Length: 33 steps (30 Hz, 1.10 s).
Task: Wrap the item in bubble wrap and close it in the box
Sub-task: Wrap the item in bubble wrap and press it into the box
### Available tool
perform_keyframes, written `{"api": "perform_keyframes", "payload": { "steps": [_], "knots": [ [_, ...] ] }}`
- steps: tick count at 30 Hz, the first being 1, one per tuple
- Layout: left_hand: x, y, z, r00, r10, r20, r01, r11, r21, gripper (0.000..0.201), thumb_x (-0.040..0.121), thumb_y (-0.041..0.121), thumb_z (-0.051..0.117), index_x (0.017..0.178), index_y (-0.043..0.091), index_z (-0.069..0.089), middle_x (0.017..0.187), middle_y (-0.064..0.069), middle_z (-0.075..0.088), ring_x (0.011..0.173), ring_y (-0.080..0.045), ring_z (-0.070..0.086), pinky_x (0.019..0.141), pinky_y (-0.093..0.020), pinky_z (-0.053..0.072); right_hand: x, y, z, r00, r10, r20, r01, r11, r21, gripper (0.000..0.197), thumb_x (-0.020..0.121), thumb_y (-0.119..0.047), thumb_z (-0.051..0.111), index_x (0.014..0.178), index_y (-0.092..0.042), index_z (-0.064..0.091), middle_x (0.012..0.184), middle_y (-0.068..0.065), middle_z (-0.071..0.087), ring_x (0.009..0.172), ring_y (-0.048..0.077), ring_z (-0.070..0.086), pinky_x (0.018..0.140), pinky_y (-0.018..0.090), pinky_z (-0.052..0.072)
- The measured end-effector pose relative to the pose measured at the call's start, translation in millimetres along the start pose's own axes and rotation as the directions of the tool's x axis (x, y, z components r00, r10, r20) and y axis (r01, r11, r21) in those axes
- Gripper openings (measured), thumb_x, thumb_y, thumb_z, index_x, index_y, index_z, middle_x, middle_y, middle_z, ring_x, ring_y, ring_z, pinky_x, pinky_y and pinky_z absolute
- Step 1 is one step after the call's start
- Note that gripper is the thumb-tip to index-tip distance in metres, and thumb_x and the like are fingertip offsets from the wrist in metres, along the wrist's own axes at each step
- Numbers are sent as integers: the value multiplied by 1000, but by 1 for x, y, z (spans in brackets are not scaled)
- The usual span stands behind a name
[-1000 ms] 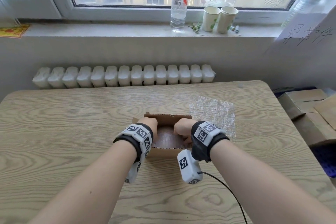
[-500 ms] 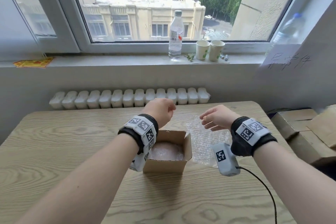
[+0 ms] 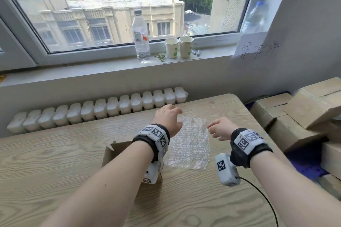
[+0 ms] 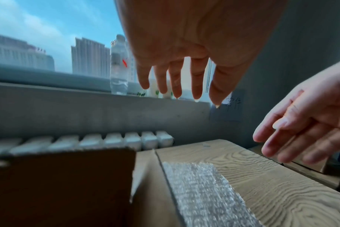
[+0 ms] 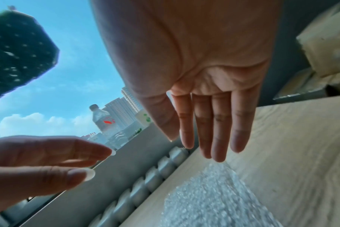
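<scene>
Both hands hang in the air above the far half of the wooden table [image 3: 55, 153], holding nothing: the left hand [image 3: 168, 119] has its fingers [image 4: 196, 79] spread and pointing down, and the right hand [image 3: 220, 128] has its fingers [image 5: 219, 130] straight and close together. Between and below them a sheet of bubble wrap [image 3: 190, 143] lies flat on the tabletop, its far edge under the fingertips and its near edge well short of the table's front. Just left of the sheet stands the cardboard box [image 3: 114, 155], open at the top, with one flap upright on its far side; the left forearm crosses over it and hides its inside, so the item cannot be seen. The table's far edge runs close along a white radiator [image 3: 96, 110], and its rounded right corner sits near a stack of cardboard cartons [image 3: 304, 114] beside the table. The tabletop left of the box and in front of both forearms is bare wood. Above the radiator, the windowsill [image 3: 92, 68] carries a water bottle [image 3: 141, 37] and two paper cups [image 3: 179, 47], with a handwritten paper sheet [image 3: 258, 49] on the wall to the right.
</scene>
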State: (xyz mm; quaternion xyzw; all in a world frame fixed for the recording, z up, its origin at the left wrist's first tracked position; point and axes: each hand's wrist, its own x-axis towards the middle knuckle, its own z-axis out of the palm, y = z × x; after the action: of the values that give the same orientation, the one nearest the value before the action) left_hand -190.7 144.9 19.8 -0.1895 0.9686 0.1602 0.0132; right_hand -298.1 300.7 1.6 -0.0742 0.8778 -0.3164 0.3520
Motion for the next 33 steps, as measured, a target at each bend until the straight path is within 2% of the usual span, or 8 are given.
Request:
{"api": "perform_keyframes", "payload": {
  "steps": [5, 8, 11, 16, 21, 27, 30, 33],
  "knots": [
    [30, 7, 28, 969, -135, 208, 139, 990, -5, 43, 91, 27, 55, 133, 21, 50, 142, -4, 44, 128, -22, 47, 107, -38, 40, 46, 37, 11, 987, 154, 42, -157, 982, 106, 14, 90, -7, 53, 100, -4, 62, 92, 14, 59, 86, 25, 58, 82, 36, 51],
    [46, 10, 44, 933, -198, 302, 208, 978, -3, 45, 92, 25, 56, 135, 19, 49, 142, -5, 43, 127, -23, 48, 104, -35, 42, 66, 53, 22, 966, 246, 84, -256, 955, 149, 17, 88, -6, 55, 73, -11, 49, 72, 8, 52, 69, 23, 55, 65, 33, 48],
    [57, 14, 57, 901, -243, 359, 243, 969, 46, 47, 91, 25, 57, 136, 20, 47, 141, -6, 44, 124, -24, 50, 99, -35, 43, 84, 65, 31, 953, 278, 124, -301, 923, 239, 23, 87, -6, 55, 65, -10, 49, 61, 5, 46, 49, 16, 41, 49, 25, 34],
    [63, 17, 74, 848, -280, 450, 258, 960, 112, 50, 91, 26, 57, 139, 19, 44, 142, -7, 44, 125, -24, 50, 98, -35, 43, 96, 65, 50, 978, 199, 69, -206, 970, 130, 18, 72, -25, 79, 81, -11, 73, 76, 2, 67, 77, 19, 62, 73, 27, 46],
    [63, 18, 83, 801, -267, 537, 231, 964, 134, 49, 93, 24, 54, 140, 16, 43, 135, -7, 54, 120, -24, 55, 94, -34, 48, 92, 54, 73, 991, 135, -21, -137, 986, -96, 15, 71, -19, 76, 60, -19, 66, 85, -1, 73, 86, 20, 66, 74, 24, 50],
    [63, 17, 76, 793, -287, 537, 271, 956, 110, 45, 95, 18, 50, 139, 14, 45, 135, -9, 55, 122, -25, 55, 98, -34, 47, 96, 53, 83, 994, 59, -88, -77, 972, -223, 20, 71, -20, 72, 56, -18, 59, 79, 1, 73, 81, 21, 68, 66, 25, 49],
    [61, 19, 67, 827, -253, 501, 232, 967, 104, 41, 96, 18, 50, 136, 13, 49, 132, -8, 57, 119, -25, 56, 94, -32, 48, 94, 52, 83, 994, 10, -107, -43, 949, -311, 8, 75, -23, 69, 74, -16, 65, 89, 4, 73, 88, 24, 67, 71, 27, 48],
    [58, 22, 58, 871, -191, 453, 141, 980, 142, 39, 95, 20, 49, 134, 15, 50, 131, -6, 57, 118, -25, 56, 94, -34, 48, 92, 53, 84, 990, -29, -136, -20, 938, -346, 23, 75, -27, 69, 92, -14, 62, 100, 5, 70, 96, 26, 65, 77, 30, 49]
  ]
}}
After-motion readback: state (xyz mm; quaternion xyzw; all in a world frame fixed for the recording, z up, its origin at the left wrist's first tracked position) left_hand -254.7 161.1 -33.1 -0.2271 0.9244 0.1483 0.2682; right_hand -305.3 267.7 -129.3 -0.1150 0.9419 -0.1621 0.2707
